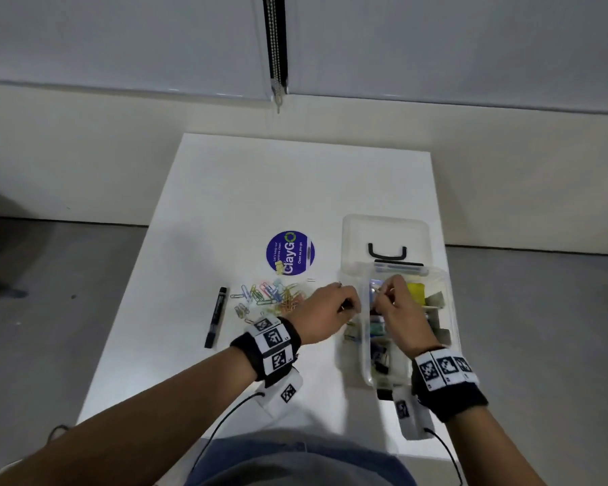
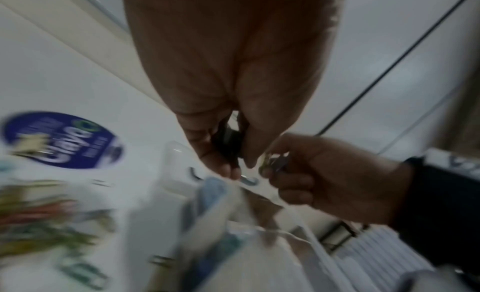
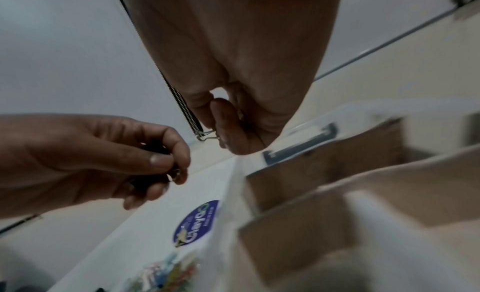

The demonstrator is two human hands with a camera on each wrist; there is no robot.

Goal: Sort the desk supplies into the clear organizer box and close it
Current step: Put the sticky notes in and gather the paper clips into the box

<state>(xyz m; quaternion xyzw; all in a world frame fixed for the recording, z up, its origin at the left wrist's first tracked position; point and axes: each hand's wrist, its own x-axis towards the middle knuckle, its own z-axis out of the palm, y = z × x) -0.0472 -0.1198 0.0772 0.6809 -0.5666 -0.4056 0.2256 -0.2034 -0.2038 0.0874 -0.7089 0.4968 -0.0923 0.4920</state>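
Note:
The clear organizer box [image 1: 451, 310] stands open at the table's right, its lid [image 1: 386, 233] tipped back. My left hand [image 1: 348, 306] hovers at the box's left wall, fingers curled round small black binder clips [image 2: 226, 141]. My right hand [image 1: 379, 295] is over the box's far compartments and pinches the wire handle of a binder clip [image 3: 207, 135] between thumb and fingers. Left of the hands lie a heap of coloured paper clips [image 1: 267, 298] and a black marker [image 1: 215, 317]. A pale yellow binder clip [image 1: 279, 267] sits on the blue sticker [image 1: 290, 253].
The box's compartments hold a yellow block [image 1: 416, 292] and other small items, blurred. A pair of tiny staples [image 1: 311, 280] lies near the sticker. The white table [image 1: 295, 184] ends near my body; a bead chain [image 1: 276, 50] hangs on the wall behind.

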